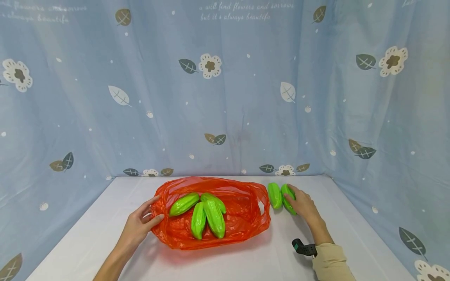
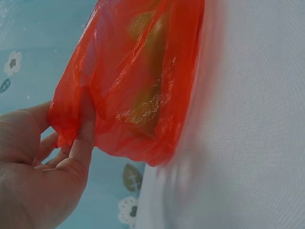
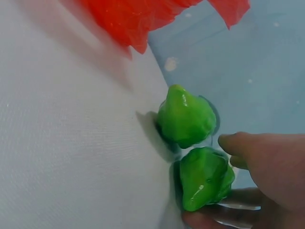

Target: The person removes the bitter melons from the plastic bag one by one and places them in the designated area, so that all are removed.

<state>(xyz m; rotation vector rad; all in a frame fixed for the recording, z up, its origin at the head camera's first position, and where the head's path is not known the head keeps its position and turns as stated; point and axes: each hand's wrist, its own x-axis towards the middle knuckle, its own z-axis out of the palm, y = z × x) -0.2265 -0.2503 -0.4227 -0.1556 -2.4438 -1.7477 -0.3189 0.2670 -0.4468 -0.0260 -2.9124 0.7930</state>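
A red plastic bag lies with its mouth spread, several glossy green ribbed fruits inside it. My left hand holds the bag's left edge; in the left wrist view the thin film passes between its thumb and fingers. To the right of the bag, two more of these fruits stand side by side. The nearer-to-bag green fruit is untouched. My right hand is around the other green fruit, thumb on one side and fingers on the far side, partly covering it in the head view.
The white tabletop carries everything, with a blue patterned curtain behind and at both sides. A black wrist-worn device sits by the right sleeve. The bag's right handle loop is close to the loose fruits.
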